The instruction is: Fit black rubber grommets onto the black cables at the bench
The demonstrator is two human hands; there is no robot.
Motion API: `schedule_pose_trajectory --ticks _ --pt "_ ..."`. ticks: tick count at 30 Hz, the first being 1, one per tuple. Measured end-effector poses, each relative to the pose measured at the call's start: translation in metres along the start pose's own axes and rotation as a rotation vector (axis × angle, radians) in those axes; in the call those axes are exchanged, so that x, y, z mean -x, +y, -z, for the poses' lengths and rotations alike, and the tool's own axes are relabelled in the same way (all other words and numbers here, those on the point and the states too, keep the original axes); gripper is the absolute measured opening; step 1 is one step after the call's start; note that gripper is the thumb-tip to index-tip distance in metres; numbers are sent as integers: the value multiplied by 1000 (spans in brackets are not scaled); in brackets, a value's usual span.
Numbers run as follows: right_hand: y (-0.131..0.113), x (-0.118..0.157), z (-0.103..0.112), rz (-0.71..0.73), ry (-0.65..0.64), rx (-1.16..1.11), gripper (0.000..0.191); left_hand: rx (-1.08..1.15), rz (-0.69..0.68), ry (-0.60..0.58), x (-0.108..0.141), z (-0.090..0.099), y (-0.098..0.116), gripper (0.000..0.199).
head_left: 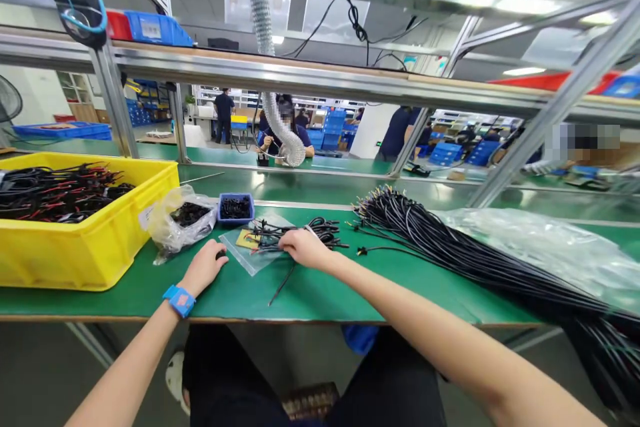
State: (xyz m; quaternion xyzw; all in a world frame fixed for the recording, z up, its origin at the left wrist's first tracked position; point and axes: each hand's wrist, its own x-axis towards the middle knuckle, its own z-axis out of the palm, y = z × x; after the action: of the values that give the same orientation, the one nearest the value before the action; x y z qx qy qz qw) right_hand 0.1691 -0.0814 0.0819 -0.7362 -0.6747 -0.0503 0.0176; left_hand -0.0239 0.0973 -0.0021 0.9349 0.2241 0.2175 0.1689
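Note:
My left hand (205, 267), with a blue wrist strap (180, 301), rests above the green mat with thumb and fingers closed around a small black part (221, 254). Its exact kind is too small to make out. My right hand (304, 247) pinches at a pile of short black cables (324, 232); one cable (281, 285) slants down from under its fingers towards the table edge. Beneath the pile lies a clear plastic bag (249, 261) with a yellow card. Close to my left hand are a small blue bin (237, 207) of black parts and an open plastic bag (184, 220) of black pieces.
A yellow crate (115, 240) of black and red wires stands at the left. A long bundle of black cables (450, 247) runs off the right edge beside clear plastic sheeting (545, 237). A flexible duct (273, 113) hangs ahead, with people working beyond the metal frame.

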Motion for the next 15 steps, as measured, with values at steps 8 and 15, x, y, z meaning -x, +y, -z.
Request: schedule_pose_trajectory --ticks 8,15 --pt "-2 -11 -18 114 -19 26 22 97 57 11 -4 -4 0 13" --pt "-2 -13 -21 18 -32 127 10 92 127 30 0 -5 4 21"
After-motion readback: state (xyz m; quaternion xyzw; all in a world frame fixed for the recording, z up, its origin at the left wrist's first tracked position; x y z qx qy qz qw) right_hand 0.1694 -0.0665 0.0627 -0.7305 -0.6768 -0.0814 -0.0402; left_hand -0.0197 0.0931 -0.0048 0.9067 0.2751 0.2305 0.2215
